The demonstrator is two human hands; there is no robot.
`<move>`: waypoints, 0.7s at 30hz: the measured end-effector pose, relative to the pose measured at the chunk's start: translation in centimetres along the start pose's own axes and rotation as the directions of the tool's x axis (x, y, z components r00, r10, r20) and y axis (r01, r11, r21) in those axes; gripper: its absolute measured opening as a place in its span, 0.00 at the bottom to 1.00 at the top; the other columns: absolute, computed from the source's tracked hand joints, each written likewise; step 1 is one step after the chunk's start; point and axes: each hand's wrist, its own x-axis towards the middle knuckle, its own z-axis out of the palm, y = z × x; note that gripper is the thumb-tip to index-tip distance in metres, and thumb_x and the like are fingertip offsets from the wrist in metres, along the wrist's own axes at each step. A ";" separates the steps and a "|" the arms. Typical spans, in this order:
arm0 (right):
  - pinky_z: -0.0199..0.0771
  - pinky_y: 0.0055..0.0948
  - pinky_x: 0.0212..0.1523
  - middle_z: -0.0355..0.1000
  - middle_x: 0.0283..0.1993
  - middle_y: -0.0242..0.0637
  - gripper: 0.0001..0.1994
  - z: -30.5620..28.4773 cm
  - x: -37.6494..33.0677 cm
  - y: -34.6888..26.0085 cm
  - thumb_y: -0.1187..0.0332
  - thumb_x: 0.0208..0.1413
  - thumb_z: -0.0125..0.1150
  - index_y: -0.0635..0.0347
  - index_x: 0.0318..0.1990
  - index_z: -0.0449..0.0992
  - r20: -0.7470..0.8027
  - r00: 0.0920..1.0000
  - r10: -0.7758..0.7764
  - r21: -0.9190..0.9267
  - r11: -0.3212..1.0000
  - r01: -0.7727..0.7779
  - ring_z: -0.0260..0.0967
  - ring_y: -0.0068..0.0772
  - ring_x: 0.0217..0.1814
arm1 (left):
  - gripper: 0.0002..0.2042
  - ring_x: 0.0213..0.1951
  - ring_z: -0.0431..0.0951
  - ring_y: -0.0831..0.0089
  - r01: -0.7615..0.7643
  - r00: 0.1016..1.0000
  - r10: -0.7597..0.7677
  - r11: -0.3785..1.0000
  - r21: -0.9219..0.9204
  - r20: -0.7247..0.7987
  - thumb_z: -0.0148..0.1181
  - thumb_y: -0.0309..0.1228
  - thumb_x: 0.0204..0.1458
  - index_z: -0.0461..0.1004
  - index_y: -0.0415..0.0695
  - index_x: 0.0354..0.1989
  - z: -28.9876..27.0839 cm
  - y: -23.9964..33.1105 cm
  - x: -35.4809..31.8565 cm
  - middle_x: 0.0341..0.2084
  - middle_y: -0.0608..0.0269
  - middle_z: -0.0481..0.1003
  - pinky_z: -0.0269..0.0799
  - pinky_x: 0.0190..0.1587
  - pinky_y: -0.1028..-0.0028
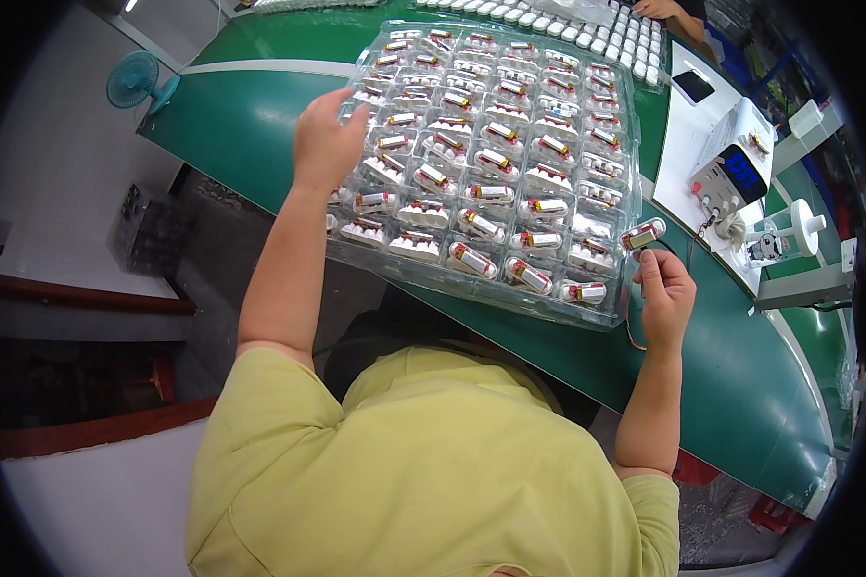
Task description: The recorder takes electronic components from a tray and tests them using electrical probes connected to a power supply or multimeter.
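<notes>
A clear plastic tray (380, 258) with many compartments holds rows of white oval casings, many topped with a silver battery and red wires. At its left edge, my left hand (325, 142) hovers over or touches the rim, thumb and forefinger apart; some fingertips are hidden. Just beyond the tray's right side, my right hand (668, 300) is closed in a pinch at the lower end of a white oval casing with a silver battery (642, 234). A dark cable and a thin reddish wire run by that hand; whether it grips them too, I cannot tell.
On the right, a white board (683, 154) bears a power supply with a blue display (731, 178), a phone (694, 86) and a white spool-like stand (789, 234). More white casings (587, 37) lie behind. Another person's hand (656, 9) is at the far right. A teal fan (135, 81) stands left.
</notes>
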 end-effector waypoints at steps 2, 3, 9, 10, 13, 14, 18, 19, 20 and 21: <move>0.52 0.14 0.23 0.68 0.23 0.25 0.09 0.0 0.0 0.0 0.67 0.59 0.56 0.65 0.35 0.76 -0.003 1.000 0.009 -0.003 1.000 -0.009 0.56 0.12 0.23 | 0.18 0.47 0.74 0.54 -0.039 0.992 0.044 0.998 -0.047 0.116 0.56 0.39 0.51 0.74 0.42 0.47 0.7 1.7 2.2 0.46 0.50 0.74 0.67 0.52 0.62; 0.52 0.14 0.23 0.68 0.23 0.25 0.09 0.0 0.0 0.1 0.66 0.59 0.56 0.65 0.35 0.76 -0.004 1.000 0.005 -0.001 1.000 -0.005 0.56 0.12 0.23 | 0.17 0.47 0.74 0.55 -0.114 0.970 0.134 0.988 -0.109 0.203 0.57 0.38 0.50 0.75 0.44 0.47 1.2 2.5 3.0 0.44 0.52 0.75 0.68 0.51 0.63; 0.51 0.14 0.23 0.67 0.23 0.25 0.10 -0.2 0.2 0.3 0.66 0.60 0.56 0.65 0.36 0.76 -0.012 1.000 0.000 -0.012 1.000 0.000 0.56 0.12 0.23 | 0.14 0.45 0.75 0.58 -0.095 0.915 0.122 0.992 -0.088 0.385 0.59 0.38 0.47 0.79 0.48 0.41 3.9 5.7 3.2 0.42 0.57 0.77 0.70 0.50 0.63; 0.51 0.14 0.23 0.67 0.23 0.25 0.10 -0.3 0.2 0.3 0.66 0.60 0.56 0.65 0.36 0.76 -0.026 1.000 0.009 -0.017 1.000 -0.010 0.56 0.12 0.23 | 0.14 0.45 0.75 0.58 -0.074 0.912 0.096 0.995 -0.071 0.398 0.59 0.38 0.47 0.79 0.48 0.41 4.0 5.6 3.0 0.42 0.57 0.77 0.70 0.50 0.63; 0.63 0.16 0.31 0.72 0.30 0.29 0.09 -0.5 0.2 0.2 0.69 0.59 0.56 0.68 0.35 0.75 -0.001 0.998 0.070 0.007 0.998 -0.069 0.63 0.15 0.28 | 0.12 0.43 0.77 0.60 -0.243 0.887 0.173 0.963 0.115 0.429 0.61 0.39 0.45 0.81 0.47 0.35 3.5 4.7 2.4 0.39 0.58 0.78 0.72 0.47 0.65; 0.63 0.16 0.31 0.72 0.30 0.29 0.09 -0.5 0.2 0.2 0.69 0.59 0.56 0.68 0.35 0.75 0.018 0.998 0.056 0.008 0.998 -0.056 0.63 0.15 0.28 | 0.11 0.41 0.77 0.61 -0.129 0.879 0.100 0.991 0.031 0.466 0.61 0.39 0.44 0.81 0.47 0.33 3.3 4.2 2.3 0.37 0.57 0.78 0.73 0.45 0.66; 0.62 0.16 0.31 0.72 0.30 0.29 0.09 -0.5 0.1 0.2 0.69 0.60 0.56 0.68 0.36 0.75 0.014 0.998 0.060 -0.008 0.998 -0.060 0.63 0.15 0.28 | 0.10 0.36 0.79 0.61 0.162 0.886 -0.030 0.955 -0.250 0.462 0.62 0.38 0.43 0.81 0.47 0.30 3.3 2.4 2.5 0.31 0.56 0.79 0.73 0.40 0.67; 0.63 0.16 0.31 0.72 0.30 0.29 0.09 -0.5 0.1 0.3 0.69 0.60 0.56 0.68 0.36 0.75 -0.006 0.997 0.075 -0.020 0.997 -0.075 0.63 0.15 0.28 | 0.10 0.36 0.79 0.61 0.176 0.883 -0.032 0.948 -0.266 0.469 0.62 0.38 0.43 0.81 0.47 0.30 3.7 2.1 2.5 0.31 0.56 0.79 0.73 0.40 0.67; 0.63 0.16 0.31 0.72 0.30 0.29 0.09 -0.5 0.1 0.4 0.69 0.60 0.56 0.68 0.36 0.75 0.014 0.998 0.059 -0.012 0.998 -0.058 0.63 0.15 0.28 | 0.10 0.35 0.79 0.61 0.191 0.919 -0.065 0.937 -0.293 0.390 0.62 0.38 0.43 0.81 0.47 0.30 4.0 1.8 2.6 0.31 0.57 0.79 0.73 0.40 0.67; 0.61 0.15 0.30 0.72 0.29 0.29 0.09 -0.6 0.2 0.6 0.69 0.60 0.56 0.68 0.37 0.75 0.007 0.999 0.048 -0.007 0.999 -0.048 0.62 0.14 0.28 | 0.11 0.35 0.79 0.61 0.205 0.940 -0.100 0.929 -0.309 0.326 0.62 0.38 0.43 0.81 0.46 0.30 4.2 1.4 2.6 0.30 0.57 0.79 0.73 0.39 0.68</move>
